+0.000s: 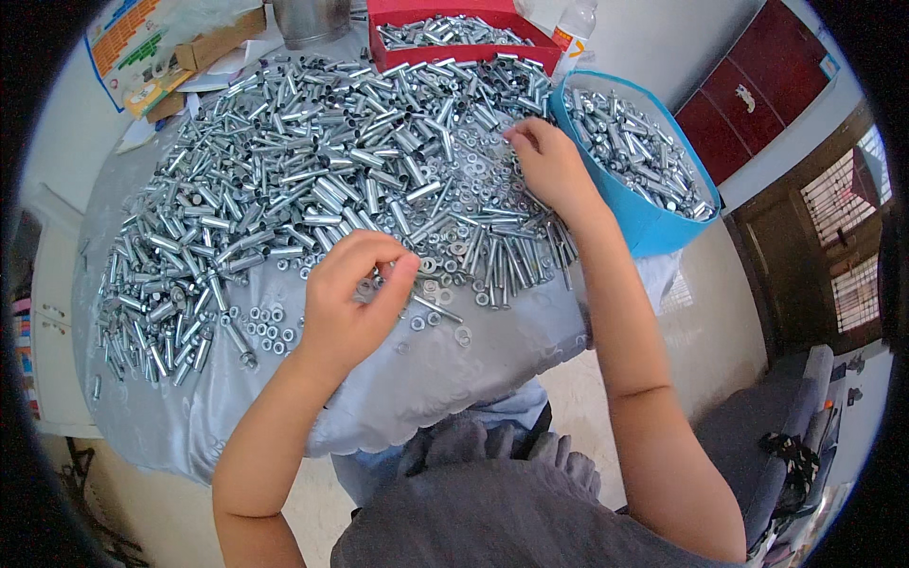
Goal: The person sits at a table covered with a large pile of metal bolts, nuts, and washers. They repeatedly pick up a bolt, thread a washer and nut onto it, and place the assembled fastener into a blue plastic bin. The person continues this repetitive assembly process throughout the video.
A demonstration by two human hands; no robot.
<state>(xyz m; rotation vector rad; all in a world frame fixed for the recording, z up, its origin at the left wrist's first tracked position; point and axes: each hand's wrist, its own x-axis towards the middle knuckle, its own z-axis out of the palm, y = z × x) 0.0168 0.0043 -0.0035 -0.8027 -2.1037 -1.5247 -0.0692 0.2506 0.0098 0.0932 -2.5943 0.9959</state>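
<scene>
My left hand [352,298] is over the near edge of the pile, thumb and fingers pressed together; whatever they pinch is hidden. Just right of its fingertips, a loose bolt [436,308] lies among flat washers [430,267]. Farther right, my right hand [554,172] reaches into the small washers [473,156] beside the blue box, its fingers bent together and their tips too small to read. Between the hands, long thin bolts [507,265] lie in a bunch. A broad heap of metal sleeves [322,194] spreads to the left and back.
A blue box [620,204] of assembled anchor bolts stands at the table's right edge. Behind the heap are a red box [464,55] of metal parts, a metal container [311,21] and a plastic bottle [574,36]. Several nuts [272,331] lie near the front of the silvery tablecloth [379,407].
</scene>
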